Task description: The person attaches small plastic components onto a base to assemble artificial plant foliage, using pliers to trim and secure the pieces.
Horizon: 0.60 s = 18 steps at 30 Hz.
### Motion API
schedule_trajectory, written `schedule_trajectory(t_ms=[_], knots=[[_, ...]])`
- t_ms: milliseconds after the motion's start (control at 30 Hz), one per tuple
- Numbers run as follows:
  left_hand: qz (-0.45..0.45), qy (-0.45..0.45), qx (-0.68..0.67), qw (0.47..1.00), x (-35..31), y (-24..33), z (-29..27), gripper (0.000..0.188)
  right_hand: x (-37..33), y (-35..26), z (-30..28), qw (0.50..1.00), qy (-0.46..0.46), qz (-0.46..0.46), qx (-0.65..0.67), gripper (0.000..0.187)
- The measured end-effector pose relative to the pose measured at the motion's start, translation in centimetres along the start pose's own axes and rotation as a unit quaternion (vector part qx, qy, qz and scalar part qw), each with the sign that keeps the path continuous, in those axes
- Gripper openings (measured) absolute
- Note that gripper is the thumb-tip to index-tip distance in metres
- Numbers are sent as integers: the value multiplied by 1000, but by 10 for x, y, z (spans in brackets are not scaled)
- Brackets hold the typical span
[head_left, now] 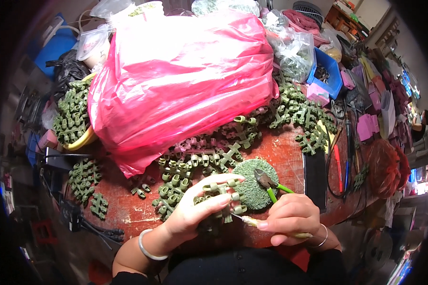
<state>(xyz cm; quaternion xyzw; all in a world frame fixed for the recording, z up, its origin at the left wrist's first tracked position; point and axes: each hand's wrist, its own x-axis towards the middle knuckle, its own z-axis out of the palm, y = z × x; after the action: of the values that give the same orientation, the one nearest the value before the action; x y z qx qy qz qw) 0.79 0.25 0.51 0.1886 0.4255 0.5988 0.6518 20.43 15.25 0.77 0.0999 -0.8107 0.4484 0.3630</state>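
While my left hand (195,209) grips a green plastic sprue (218,202) above the bench (285,152), my right hand (292,218) clamps green-handled cutters (270,185) beside a round green pad (252,185).

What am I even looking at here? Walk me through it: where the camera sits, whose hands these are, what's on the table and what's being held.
The one picture comes from a wide fisheye camera worn on a person's head and looking down, so straight edges bend near the rim. The two bare hands entering from below are that person's own. The left hand holds a green plastic frame of small ring-shaped pieces. The right hand grips small cutting pliers with green handles; a thin pale stick also shows at its fingers. Beside the pliers lies a round green disc. On the worn red table are heaps of the same green frames, a big pink plastic bag and a blue bin.
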Motion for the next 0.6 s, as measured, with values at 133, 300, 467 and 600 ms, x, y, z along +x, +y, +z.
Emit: schedule_trajectory(t_ms=[133, 300, 467, 600], knots=[[107, 49, 36, 992, -20, 18, 2, 43, -5, -1, 4, 995, 80, 58, -28, 30], [335, 195, 108, 915, -67, 55, -8, 42, -22, 0, 2, 964, 178, 193, -31, 38], [433, 531, 398, 609, -121, 85, -83, 35, -19, -8, 6, 959, 170, 224, -28, 41], [174, 594, 682, 389, -147, 87, -139, 41, -14, -7, 14, 963, 150, 224, -20, 35]])
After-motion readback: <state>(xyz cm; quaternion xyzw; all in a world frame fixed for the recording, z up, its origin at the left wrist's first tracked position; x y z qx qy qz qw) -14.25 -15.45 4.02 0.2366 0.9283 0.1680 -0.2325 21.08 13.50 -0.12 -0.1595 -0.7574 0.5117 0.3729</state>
